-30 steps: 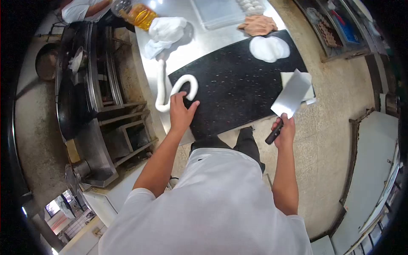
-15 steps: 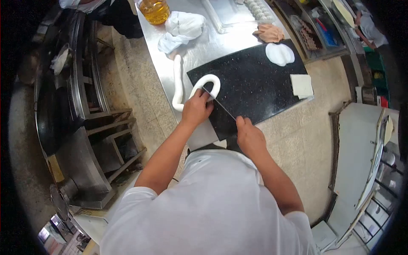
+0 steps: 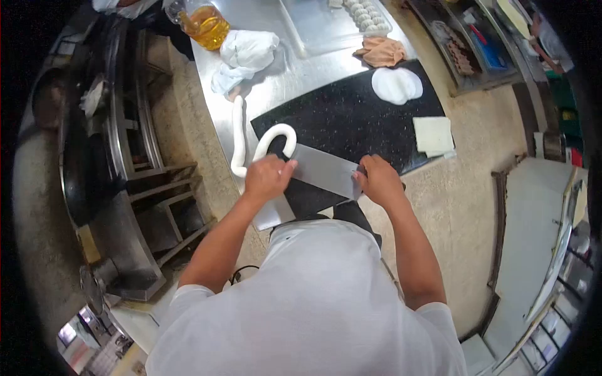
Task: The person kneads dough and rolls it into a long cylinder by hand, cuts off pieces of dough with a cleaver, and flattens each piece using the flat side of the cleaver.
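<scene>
A long rope of white dough (image 3: 237,135) runs down the left of the work surface and bends into a hook, its free end near the blade. My left hand (image 3: 268,177) rests at the lower bend of this rope with its fingers curled in; whatever lies under them is hidden. In my right hand (image 3: 381,178) is the end of a cleaver (image 3: 327,171), its broad rectangular blade tilted so the flat face shows. The blade reaches left across the black board (image 3: 338,113) to beside the dough's end and my left thumb.
Behind the board stand an oil jug (image 3: 209,28), a white plastic bag (image 3: 249,50), a brown cloth (image 3: 382,51) and a clear tray (image 3: 307,31) with several dough balls. White rounds (image 3: 397,86) and pale square sheets (image 3: 433,135) lie on the board's right. Another person (image 3: 128,7) stands far left.
The cleaver has turned from edge-on to showing its flat face. My left hand has drawn back from the hook's end toward the lower bend. The view has shifted slightly.
</scene>
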Demonstrator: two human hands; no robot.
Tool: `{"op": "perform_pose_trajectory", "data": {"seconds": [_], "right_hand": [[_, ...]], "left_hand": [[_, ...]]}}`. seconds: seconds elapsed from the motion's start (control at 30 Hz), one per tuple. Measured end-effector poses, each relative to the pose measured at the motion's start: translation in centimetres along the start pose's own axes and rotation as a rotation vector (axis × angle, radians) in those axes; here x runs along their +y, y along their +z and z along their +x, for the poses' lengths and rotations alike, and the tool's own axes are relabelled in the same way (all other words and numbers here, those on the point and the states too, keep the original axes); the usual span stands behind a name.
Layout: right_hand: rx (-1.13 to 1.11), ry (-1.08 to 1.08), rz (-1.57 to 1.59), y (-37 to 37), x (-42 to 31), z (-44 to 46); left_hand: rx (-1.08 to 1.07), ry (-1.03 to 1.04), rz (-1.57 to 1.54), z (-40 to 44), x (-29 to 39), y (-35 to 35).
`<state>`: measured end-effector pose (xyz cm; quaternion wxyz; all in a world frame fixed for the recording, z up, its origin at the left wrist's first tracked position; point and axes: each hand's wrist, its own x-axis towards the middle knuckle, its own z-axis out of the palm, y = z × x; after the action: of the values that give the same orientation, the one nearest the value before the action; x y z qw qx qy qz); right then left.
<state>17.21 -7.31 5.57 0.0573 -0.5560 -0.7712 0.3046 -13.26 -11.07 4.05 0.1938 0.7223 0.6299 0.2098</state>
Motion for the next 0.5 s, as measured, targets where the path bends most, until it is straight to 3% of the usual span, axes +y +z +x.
{"op": "perform_pose_trajectory", "data": {"seconds": [0.1,0.17,0.3,0.33,0.43,0.5], "right_hand": [[-0.064,-0.161,-0.056,-1.8,2.1,3.9],[-0.093,-0.229,-0.032,-3.5,3.7,6.4],[0.514,-0.259,0.032,-6.4,9.1,13.3],[0.545,-0.214,-0.073,-7.4,10.4,15.5],[0.446,-0.044,-0.251,-8.5,13.5,19.8],[0.38,-0.083,-0.291,-8.6,14.3,20.5]], "left_hand": [[-0.013,-0.024,-0.062,-0.6,3.8,1.5],[-0.131,-0.05,-0.056,-0.7,5.2,3.0],[-0.063,-0.235,-0.092,-1.2,9.3,4.4],[0.015,-0.265,-0.152,-1.2,10.3,4.7],[0.083,-0.273,-0.194,-1.6,11.7,4.9],[0.028,-0.305,-0.171,-1.7,12.0,4.7]]}}
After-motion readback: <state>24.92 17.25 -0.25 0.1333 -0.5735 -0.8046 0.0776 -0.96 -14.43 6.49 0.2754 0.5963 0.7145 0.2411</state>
